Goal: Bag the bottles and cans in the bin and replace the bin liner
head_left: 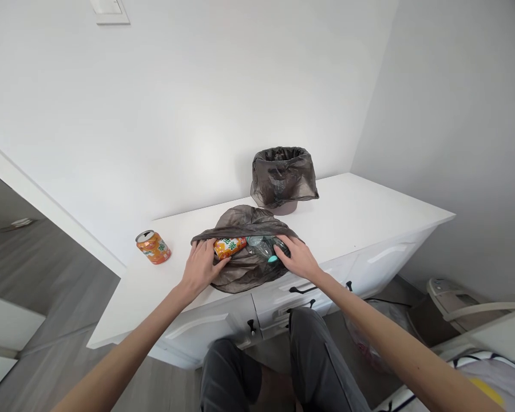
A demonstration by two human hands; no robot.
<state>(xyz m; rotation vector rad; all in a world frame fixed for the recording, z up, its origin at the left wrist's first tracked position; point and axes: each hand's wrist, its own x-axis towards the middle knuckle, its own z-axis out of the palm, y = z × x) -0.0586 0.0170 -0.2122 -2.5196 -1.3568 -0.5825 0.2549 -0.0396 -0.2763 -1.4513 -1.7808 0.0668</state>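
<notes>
Presently on the cabinet [369, 206], from where I stand: one bag [244, 218], containing one bagged can [232, 246] between the hands, long axis roughly 8 to 2 o'clock, its 8 o'clock end beside the nearer left hand [199, 263]. Left thumb and fingers parted at the bag's 9 o'clock side, right hand [299, 257] at its 3 o'clock side by one bottle [264, 249]; firmness of either grip, cannot tell. Also one loose can [154, 248], upright, toward 10 o'clock from the left hand.
</notes>
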